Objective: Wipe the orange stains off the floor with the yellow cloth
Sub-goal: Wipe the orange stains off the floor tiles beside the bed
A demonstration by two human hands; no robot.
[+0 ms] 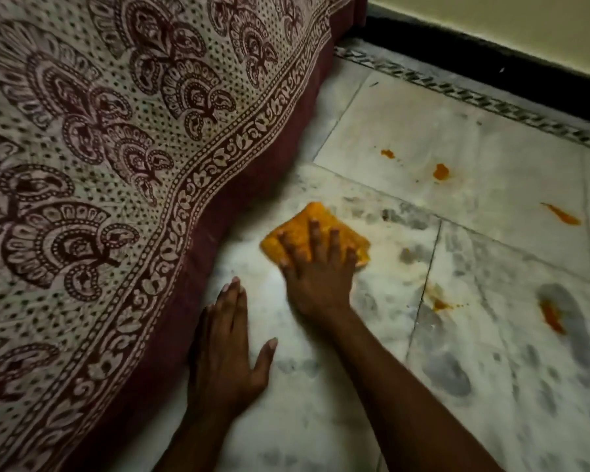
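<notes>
A folded yellow cloth (pixel 304 223) lies on the white marble floor (pixel 406 137) near the bed's edge. My right hand (pixel 317 274) presses flat on top of it, fingers spread over the cloth. My left hand (pixel 227 349) rests flat on the floor just left of it, palm down, holding nothing. Several orange stains mark the tiles to the right: two small spots (pixel 440 172) farther away, a streak (pixel 562 215) at right, a smear (pixel 440 303) on a tile joint and a longer one (pixel 550 315) beside a grey patch.
A bed draped with a cream and maroon patterned sheet (pixel 99 165) fills the left side, its maroon side panel (pixel 218 240) reaching the floor next to my hands. A black skirting (pixel 491 66) and pale wall run along the top right.
</notes>
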